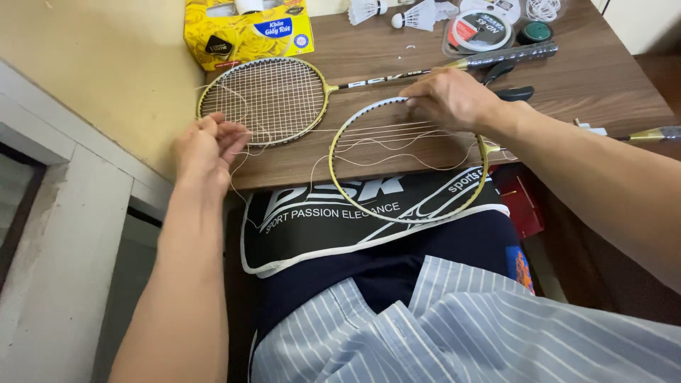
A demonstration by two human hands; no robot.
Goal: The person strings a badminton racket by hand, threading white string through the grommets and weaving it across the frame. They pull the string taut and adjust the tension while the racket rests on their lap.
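Observation:
A yellow and white badminton racket frame (pixel 369 206) lies half on the wooden table (pixel 596 71), its head hanging over the near edge with only a few strings across it. My right hand (pixel 450 99) grips the top rim of that frame. My left hand (pixel 206 145) is off to the left, fingers pinched on a loose white string (pixel 284 138) that runs to the frame. A second, fully strung racket (pixel 262 99) lies flat behind, its dark shaft (pixel 383 78) and grey grip (pixel 514 53) pointing right.
A yellow tissue box (pixel 245 28) stands at the back left. Shuttlecocks (pixel 415 15), a round string reel pack (pixel 479 30) and a dark green disc (pixel 533 32) sit at the back. A black racket cover (pixel 312 216) lies on my lap. Black-handled pliers (pixel 514 92) rest behind my right wrist.

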